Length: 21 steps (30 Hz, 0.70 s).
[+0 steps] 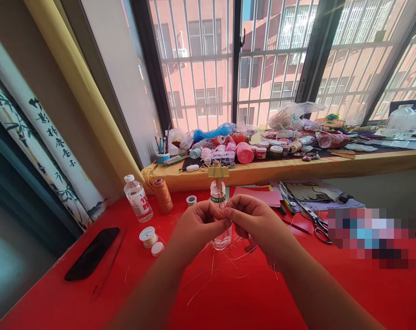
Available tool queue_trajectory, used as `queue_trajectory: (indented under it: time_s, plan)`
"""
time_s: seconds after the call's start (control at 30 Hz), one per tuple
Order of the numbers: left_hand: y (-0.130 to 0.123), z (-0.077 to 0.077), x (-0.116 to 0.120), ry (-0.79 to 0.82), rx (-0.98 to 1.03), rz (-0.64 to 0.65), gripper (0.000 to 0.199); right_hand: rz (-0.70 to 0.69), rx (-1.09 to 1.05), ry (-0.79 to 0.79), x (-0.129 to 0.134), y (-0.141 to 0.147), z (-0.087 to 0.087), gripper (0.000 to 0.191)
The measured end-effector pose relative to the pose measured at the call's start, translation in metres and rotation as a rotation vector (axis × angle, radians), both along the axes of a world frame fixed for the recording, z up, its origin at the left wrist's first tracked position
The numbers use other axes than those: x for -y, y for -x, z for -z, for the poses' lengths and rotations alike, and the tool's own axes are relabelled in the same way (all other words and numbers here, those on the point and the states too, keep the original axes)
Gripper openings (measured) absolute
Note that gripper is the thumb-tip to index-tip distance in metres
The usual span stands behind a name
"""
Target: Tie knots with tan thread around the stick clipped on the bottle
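Observation:
My left hand (197,224) and my right hand (251,216) meet at the middle of the table, thumbs and fingertips pinched together. Fine tan thread (226,200) runs down to the pinched fingers; its exact path between them is too small to make out. Just behind them stands a clear plastic bottle (222,242) with a green label, partly covered by my fingers. A wooden stick (218,182) rises from the bottle's mouth, and a yellow piece like a clip (218,172) sits across its top. Loose thread ends (213,261) lie scattered below my hands.
To the left are a black phone (92,253), a thread spool (148,237), an orange cord cone (162,196) and a water bottle (138,199). Scissors (314,218) and papers (259,196) lie on the right. Craft supplies crowd the windowsill (280,166).

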<state>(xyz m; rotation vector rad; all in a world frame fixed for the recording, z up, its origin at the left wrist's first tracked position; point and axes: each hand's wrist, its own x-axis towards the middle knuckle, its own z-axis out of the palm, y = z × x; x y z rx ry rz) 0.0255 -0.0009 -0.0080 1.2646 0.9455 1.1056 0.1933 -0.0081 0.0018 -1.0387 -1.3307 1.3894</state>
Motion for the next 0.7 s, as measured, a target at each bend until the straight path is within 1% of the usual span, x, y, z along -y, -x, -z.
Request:
queue_trajectory:
  time_s: [0.17,0.3,0.5,0.7]
  plan:
    - [-0.0006,0.0001,-0.0004,-0.009,0.0,-0.018,0.033,0.007,0.035,-0.001,0.0014,-0.0002,-0.0015,0.025]
    - [0.0001,0.0021,-0.0017,-0.034,0.013,-0.059,0.031,0.025,0.038,-0.01,0.0015,-0.0017,-0.0023,0.021]
    - [0.0008,0.005,-0.0036,-0.053,0.014,-0.102,0.031,0.031,0.046,-0.066,-0.0019,-0.0056,-0.0014,0.029]
    - [-0.0009,0.004,-0.003,-0.045,0.016,-0.115,0.032,0.011,0.053,-0.082,-0.0014,-0.0058,-0.0034,0.029]
